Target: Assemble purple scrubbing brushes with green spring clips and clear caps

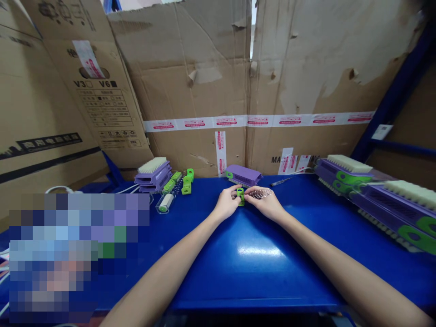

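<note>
Over the middle of the blue table, my left hand [227, 203] is closed on a small green plastic piece [240, 197] with openings in it. Close beside it, my right hand [267, 205] pinches a thin metal coil spring [262, 194] whose loops spread over the fingers. The fingertips of the right hand meet the green piece; whether the spring's end is inside it I cannot tell. Just beyond both hands lies a purple plastic brush body [244, 175] with a green end and pale bristles underneath.
Left of my hands are loose green pieces [187, 185], a clear container [165, 203] with a white block, and stacked purple brushes [153, 175]. More purple brushes [347, 170] lie at right. A screwdriver [279, 182] rests near the cardboard wall [204, 91]. The lower left is pixelated.
</note>
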Action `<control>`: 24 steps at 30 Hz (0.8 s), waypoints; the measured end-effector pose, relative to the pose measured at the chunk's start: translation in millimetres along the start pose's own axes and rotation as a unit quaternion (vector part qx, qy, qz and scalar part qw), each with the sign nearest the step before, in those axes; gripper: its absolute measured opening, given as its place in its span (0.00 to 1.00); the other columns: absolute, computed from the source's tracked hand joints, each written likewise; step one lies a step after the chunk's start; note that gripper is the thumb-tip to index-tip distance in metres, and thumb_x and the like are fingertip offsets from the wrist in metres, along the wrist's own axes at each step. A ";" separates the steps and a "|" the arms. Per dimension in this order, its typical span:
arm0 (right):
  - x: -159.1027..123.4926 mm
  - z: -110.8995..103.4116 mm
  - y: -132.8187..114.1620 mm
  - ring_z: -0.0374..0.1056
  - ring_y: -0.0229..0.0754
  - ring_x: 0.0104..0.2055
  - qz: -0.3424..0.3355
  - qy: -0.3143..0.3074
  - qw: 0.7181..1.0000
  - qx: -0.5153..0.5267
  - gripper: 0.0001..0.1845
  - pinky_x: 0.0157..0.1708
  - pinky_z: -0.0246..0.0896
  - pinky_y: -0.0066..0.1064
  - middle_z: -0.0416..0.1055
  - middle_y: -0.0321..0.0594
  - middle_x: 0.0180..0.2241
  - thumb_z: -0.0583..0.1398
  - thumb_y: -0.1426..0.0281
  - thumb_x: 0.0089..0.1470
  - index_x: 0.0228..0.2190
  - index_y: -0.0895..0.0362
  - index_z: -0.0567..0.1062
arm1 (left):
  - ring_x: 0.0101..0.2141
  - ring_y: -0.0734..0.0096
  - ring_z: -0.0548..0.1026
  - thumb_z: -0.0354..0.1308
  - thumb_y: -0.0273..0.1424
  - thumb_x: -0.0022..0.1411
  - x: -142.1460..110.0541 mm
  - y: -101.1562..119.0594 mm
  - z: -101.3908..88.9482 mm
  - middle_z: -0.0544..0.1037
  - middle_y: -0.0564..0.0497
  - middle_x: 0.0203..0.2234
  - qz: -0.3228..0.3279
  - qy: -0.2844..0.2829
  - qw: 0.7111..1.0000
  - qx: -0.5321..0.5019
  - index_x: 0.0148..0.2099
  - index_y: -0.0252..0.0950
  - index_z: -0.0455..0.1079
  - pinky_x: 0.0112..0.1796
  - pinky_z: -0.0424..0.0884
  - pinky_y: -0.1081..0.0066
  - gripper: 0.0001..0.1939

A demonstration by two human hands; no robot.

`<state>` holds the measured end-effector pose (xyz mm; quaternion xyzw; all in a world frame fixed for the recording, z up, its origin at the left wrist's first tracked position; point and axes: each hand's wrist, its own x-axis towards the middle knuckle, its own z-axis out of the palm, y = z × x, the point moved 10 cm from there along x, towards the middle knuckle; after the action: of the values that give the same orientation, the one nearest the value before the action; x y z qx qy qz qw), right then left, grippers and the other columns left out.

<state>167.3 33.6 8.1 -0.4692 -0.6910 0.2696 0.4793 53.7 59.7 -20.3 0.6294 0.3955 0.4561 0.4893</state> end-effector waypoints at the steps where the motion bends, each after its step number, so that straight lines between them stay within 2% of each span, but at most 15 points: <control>1: 0.2 0.4 0.5 0.70 0.40 0.29 0.001 -0.001 1.000 -0.001 0.09 0.30 0.63 0.29 0.75 0.39 0.28 0.60 0.65 0.45 0.28 0.57 0.75 | 0.36 0.64 0.77 0.52 0.14 0.48 0.4 -0.8 -0.4 0.78 0.41 0.36 0.000 0.002 1.000 0.005 0.54 0.25 0.64 0.39 0.73 0.67 0.28; 10: 0.5 3.3 2.1 0.71 0.40 0.30 -0.004 -0.007 1.000 0.012 0.10 0.31 0.64 0.30 0.76 0.39 0.28 0.62 0.65 0.44 0.30 0.58 0.75 | 0.36 0.64 0.77 0.52 0.17 0.50 3.9 -4.8 -1.4 0.79 0.43 0.34 0.029 0.004 0.998 0.058 0.53 0.28 0.66 0.37 0.73 0.68 0.25; 14: -0.1 5.0 -1.9 0.71 0.41 0.33 -0.041 -0.016 0.999 0.013 0.10 0.36 0.65 0.31 0.76 0.40 0.32 0.62 0.67 0.44 0.32 0.57 0.76 | 0.33 0.67 0.77 0.50 0.17 0.52 2.8 -2.5 0.2 0.79 0.43 0.33 0.033 -0.008 0.997 0.068 0.53 0.27 0.65 0.37 0.73 0.69 0.24; 16: -1.1 4.5 -8.5 0.71 0.41 0.35 -0.080 -0.018 0.997 -0.015 0.11 0.39 0.65 0.32 0.76 0.40 0.34 0.63 0.69 0.44 0.34 0.56 0.77 | 0.32 0.68 0.76 0.50 0.17 0.52 1.9 -1.0 1.3 0.79 0.44 0.33 0.034 -0.016 0.997 0.068 0.53 0.26 0.65 0.37 0.72 0.69 0.24; 19: -2.8 5.5 -16.4 0.71 0.40 0.33 -0.123 -0.030 0.989 -0.078 0.12 0.37 0.65 0.31 0.75 0.41 0.33 0.62 0.71 0.44 0.35 0.56 0.78 | 0.32 0.69 0.76 0.50 0.17 0.53 0.6 1.3 3.5 0.78 0.45 0.31 0.037 -0.032 0.996 0.071 0.52 0.26 0.65 0.37 0.72 0.69 0.23; 24: -3.6 6.2 -19.8 0.70 0.39 0.32 -0.141 -0.036 0.981 -0.131 0.11 0.34 0.64 0.30 0.74 0.41 0.32 0.62 0.72 0.46 0.35 0.56 0.78 | 0.32 0.69 0.76 0.50 0.18 0.55 0.1 2.0 6.4 0.78 0.45 0.30 0.031 -0.059 0.995 0.071 0.52 0.25 0.65 0.37 0.71 0.68 0.21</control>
<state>154.3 22.6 20.5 -0.4159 -0.7963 0.1234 0.4215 60.0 57.7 -19.0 0.7003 0.3776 0.4041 0.4513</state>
